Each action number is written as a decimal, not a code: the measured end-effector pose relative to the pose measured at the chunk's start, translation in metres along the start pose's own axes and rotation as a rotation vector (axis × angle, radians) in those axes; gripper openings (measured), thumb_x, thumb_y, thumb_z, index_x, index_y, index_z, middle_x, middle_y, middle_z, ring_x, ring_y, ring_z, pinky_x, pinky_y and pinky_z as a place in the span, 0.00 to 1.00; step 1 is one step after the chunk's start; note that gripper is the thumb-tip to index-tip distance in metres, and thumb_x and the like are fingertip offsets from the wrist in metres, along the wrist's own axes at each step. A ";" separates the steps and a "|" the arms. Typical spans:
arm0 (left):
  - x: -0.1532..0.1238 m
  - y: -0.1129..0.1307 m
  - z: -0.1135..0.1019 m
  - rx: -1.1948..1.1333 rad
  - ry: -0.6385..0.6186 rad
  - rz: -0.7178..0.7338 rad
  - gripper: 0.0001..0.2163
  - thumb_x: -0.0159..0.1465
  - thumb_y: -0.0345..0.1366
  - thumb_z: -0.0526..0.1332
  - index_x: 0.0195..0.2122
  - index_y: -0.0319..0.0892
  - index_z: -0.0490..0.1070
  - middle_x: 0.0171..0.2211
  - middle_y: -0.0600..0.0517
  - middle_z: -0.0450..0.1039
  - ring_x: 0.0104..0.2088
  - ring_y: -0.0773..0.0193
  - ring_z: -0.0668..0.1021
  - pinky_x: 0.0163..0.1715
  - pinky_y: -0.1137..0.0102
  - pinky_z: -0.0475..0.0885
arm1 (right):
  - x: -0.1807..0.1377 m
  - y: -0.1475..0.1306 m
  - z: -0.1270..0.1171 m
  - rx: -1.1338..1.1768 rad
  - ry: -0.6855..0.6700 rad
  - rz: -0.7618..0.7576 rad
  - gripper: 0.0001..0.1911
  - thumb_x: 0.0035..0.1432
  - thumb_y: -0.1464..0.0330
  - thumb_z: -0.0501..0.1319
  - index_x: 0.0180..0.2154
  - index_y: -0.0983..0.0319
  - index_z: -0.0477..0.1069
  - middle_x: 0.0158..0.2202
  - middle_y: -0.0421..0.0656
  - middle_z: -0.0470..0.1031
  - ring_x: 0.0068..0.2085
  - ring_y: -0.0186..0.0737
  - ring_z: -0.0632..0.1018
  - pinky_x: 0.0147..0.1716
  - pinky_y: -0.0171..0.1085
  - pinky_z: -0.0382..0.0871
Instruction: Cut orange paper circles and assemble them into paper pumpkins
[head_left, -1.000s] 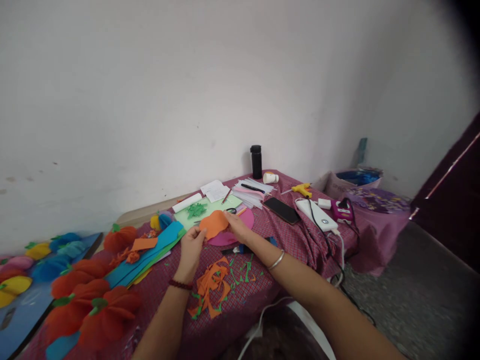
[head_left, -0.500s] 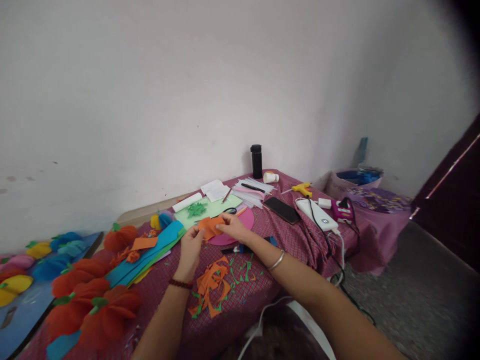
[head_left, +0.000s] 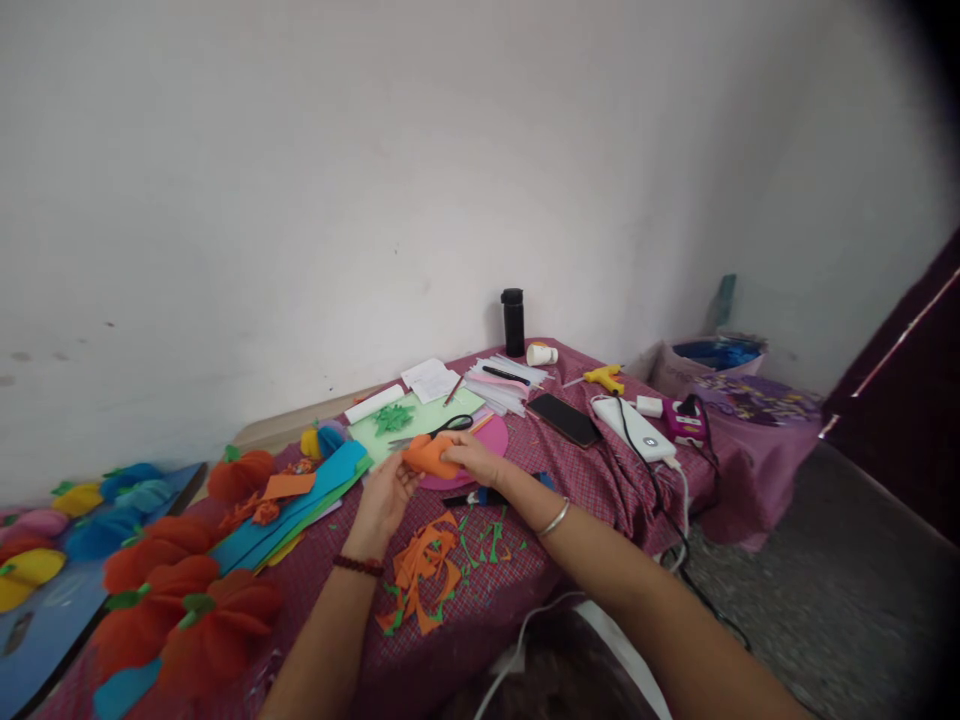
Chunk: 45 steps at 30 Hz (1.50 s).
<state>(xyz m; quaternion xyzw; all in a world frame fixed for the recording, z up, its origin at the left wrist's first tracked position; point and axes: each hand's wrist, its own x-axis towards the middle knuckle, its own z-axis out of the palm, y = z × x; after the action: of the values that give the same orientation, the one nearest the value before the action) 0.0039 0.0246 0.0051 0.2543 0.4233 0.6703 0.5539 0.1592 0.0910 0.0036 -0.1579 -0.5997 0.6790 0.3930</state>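
Observation:
Between my two hands is a piece of orange paper (head_left: 431, 456), bent into a curve. My right hand (head_left: 471, 455) grips its right side, fingers closed. At its left edge, my left hand (head_left: 390, 490) is closed on the paper with the thumb on top and the other fingers curled beneath. Just behind the paper lie scissors (head_left: 452, 424) with dark handles, resting on a pale green sheet (head_left: 364, 430) and a pink disc (head_left: 491, 438). Orange paper scraps (head_left: 426, 565) and green snippets (head_left: 486, 540) are scattered on the cloth in front of my hands.
Several orange paper pumpkins (head_left: 217, 630) and stacked blue strips (head_left: 300, 500) lie to the left. Rightward are a phone (head_left: 564, 420), a white power bank (head_left: 634, 430) with cables, and a yellow glue gun (head_left: 604, 378). A black bottle (head_left: 513, 325) stands by the wall.
The orange paper has gone from fairly flat to curved. My left hand has turned, its fingers now showing beneath the paper. More of the scissors shows behind my hands.

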 end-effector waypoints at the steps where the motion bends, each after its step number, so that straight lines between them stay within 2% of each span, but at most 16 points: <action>1: 0.000 0.001 0.001 -0.018 0.004 -0.032 0.05 0.60 0.34 0.61 0.34 0.38 0.72 0.31 0.49 0.77 0.30 0.66 0.78 0.30 0.71 0.74 | 0.000 0.000 0.000 -0.005 -0.012 -0.003 0.07 0.39 0.70 0.59 0.27 0.62 0.68 0.24 0.36 0.68 0.25 0.31 0.65 0.26 0.30 0.58; 6: -0.003 0.003 0.000 0.023 -0.053 -0.150 0.08 0.60 0.37 0.62 0.38 0.40 0.74 0.32 0.50 0.77 0.28 0.66 0.78 0.26 0.72 0.73 | -0.003 -0.003 0.001 -0.047 -0.077 0.045 0.09 0.39 0.71 0.59 0.28 0.63 0.69 0.25 0.36 0.68 0.26 0.31 0.66 0.26 0.30 0.58; 11: 0.001 -0.006 -0.003 0.100 -0.085 -0.088 0.11 0.49 0.33 0.69 0.34 0.37 0.75 0.31 0.49 0.77 0.29 0.64 0.77 0.27 0.71 0.72 | -0.004 -0.002 0.001 -0.047 -0.115 0.077 0.09 0.38 0.71 0.60 0.29 0.64 0.70 0.24 0.35 0.69 0.26 0.30 0.66 0.26 0.29 0.58; 15: 0.005 0.003 -0.007 0.019 -0.023 0.040 0.12 0.49 0.33 0.69 0.35 0.39 0.74 0.32 0.51 0.78 0.30 0.64 0.78 0.26 0.73 0.71 | 0.000 0.001 -0.001 0.107 0.015 0.060 0.11 0.38 0.68 0.64 0.29 0.63 0.70 0.25 0.36 0.71 0.27 0.31 0.70 0.28 0.30 0.63; 20: 0.006 0.030 -0.017 -0.244 0.036 0.173 0.04 0.56 0.32 0.64 0.33 0.43 0.72 0.29 0.56 0.76 0.25 0.71 0.75 0.20 0.77 0.66 | 0.008 0.004 -0.006 0.180 0.251 0.078 0.14 0.36 0.66 0.67 0.29 0.62 0.68 0.25 0.36 0.72 0.27 0.32 0.72 0.27 0.31 0.64; 23: 0.003 0.032 -0.016 -0.230 -0.015 0.165 0.05 0.56 0.32 0.65 0.34 0.43 0.72 0.29 0.55 0.76 0.28 0.70 0.76 0.26 0.75 0.71 | 0.009 0.005 -0.008 0.187 0.285 0.088 0.17 0.35 0.65 0.69 0.28 0.62 0.67 0.24 0.35 0.70 0.26 0.32 0.71 0.26 0.31 0.64; 27: -0.004 0.019 -0.007 -0.049 -0.190 0.038 0.09 0.54 0.33 0.67 0.36 0.40 0.74 0.41 0.49 0.77 0.41 0.62 0.78 0.41 0.69 0.73 | 0.006 0.004 -0.007 0.196 0.230 0.065 0.19 0.36 0.63 0.71 0.29 0.62 0.67 0.25 0.35 0.71 0.25 0.31 0.71 0.25 0.31 0.64; 29: -0.007 0.011 -0.003 0.047 -0.265 -0.037 0.11 0.53 0.34 0.69 0.38 0.39 0.75 0.42 0.46 0.76 0.43 0.60 0.77 0.42 0.67 0.73 | 0.004 0.004 -0.006 0.198 0.173 0.059 0.19 0.37 0.62 0.71 0.31 0.62 0.67 0.26 0.36 0.71 0.26 0.32 0.71 0.26 0.32 0.66; 31: -0.008 0.005 -0.001 0.119 -0.277 -0.049 0.13 0.51 0.36 0.70 0.37 0.38 0.75 0.39 0.45 0.77 0.39 0.60 0.78 0.40 0.67 0.73 | 0.005 0.006 -0.005 0.160 0.150 0.040 0.19 0.40 0.62 0.70 0.33 0.62 0.68 0.29 0.37 0.72 0.29 0.33 0.72 0.29 0.32 0.67; 34: -0.007 0.001 0.000 0.227 -0.212 0.086 0.13 0.50 0.39 0.70 0.33 0.37 0.76 0.32 0.48 0.77 0.32 0.62 0.77 0.35 0.68 0.71 | 0.010 0.012 -0.008 -0.049 0.300 -0.008 0.19 0.44 0.66 0.67 0.40 0.61 0.69 0.33 0.38 0.72 0.32 0.33 0.72 0.33 0.33 0.67; 36: -0.006 0.001 0.001 0.337 -0.131 0.248 0.11 0.51 0.40 0.69 0.29 0.38 0.76 0.28 0.51 0.75 0.29 0.64 0.75 0.33 0.70 0.70 | 0.015 0.016 -0.010 -0.217 0.469 -0.028 0.20 0.46 0.69 0.65 0.44 0.60 0.68 0.36 0.39 0.71 0.35 0.34 0.72 0.36 0.34 0.67; 38: -0.007 0.002 0.001 0.475 -0.045 0.424 0.08 0.52 0.40 0.68 0.26 0.40 0.75 0.26 0.53 0.73 0.29 0.65 0.73 0.33 0.72 0.68 | 0.017 0.016 -0.012 -0.295 0.561 -0.023 0.18 0.47 0.70 0.64 0.43 0.60 0.68 0.37 0.40 0.71 0.37 0.35 0.72 0.40 0.36 0.68; 39: -0.008 0.002 0.002 0.544 -0.011 0.502 0.07 0.52 0.38 0.67 0.25 0.40 0.75 0.26 0.53 0.72 0.29 0.65 0.72 0.32 0.73 0.67 | 0.017 0.015 -0.012 -0.283 0.552 -0.014 0.16 0.48 0.69 0.64 0.42 0.61 0.69 0.38 0.41 0.71 0.38 0.35 0.72 0.41 0.36 0.68; 41: -0.011 0.002 0.004 0.663 0.000 0.609 0.04 0.52 0.36 0.67 0.24 0.42 0.75 0.26 0.53 0.71 0.30 0.64 0.71 0.32 0.73 0.65 | 0.014 0.010 -0.010 -0.168 0.430 0.029 0.13 0.50 0.65 0.64 0.39 0.61 0.70 0.37 0.41 0.73 0.37 0.35 0.73 0.40 0.37 0.69; 43: -0.014 0.001 0.006 0.750 -0.052 0.656 0.02 0.53 0.34 0.66 0.24 0.43 0.76 0.28 0.51 0.72 0.32 0.62 0.71 0.33 0.72 0.65 | 0.010 0.006 -0.007 -0.014 0.266 0.085 0.15 0.50 0.60 0.64 0.37 0.62 0.71 0.35 0.41 0.74 0.35 0.35 0.75 0.38 0.36 0.69; 45: -0.015 -0.002 0.008 0.821 -0.121 0.669 0.02 0.54 0.33 0.65 0.25 0.44 0.76 0.30 0.50 0.73 0.34 0.60 0.72 0.35 0.71 0.65 | 0.006 0.005 -0.003 0.084 0.166 0.121 0.19 0.46 0.56 0.67 0.36 0.62 0.71 0.33 0.40 0.74 0.33 0.34 0.75 0.36 0.35 0.69</action>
<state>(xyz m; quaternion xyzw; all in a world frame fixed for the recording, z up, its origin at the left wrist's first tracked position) 0.0153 0.0123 0.0095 0.6095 0.5141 0.5734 0.1882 0.1562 0.0976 -0.0003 -0.2329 -0.5256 0.7105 0.4058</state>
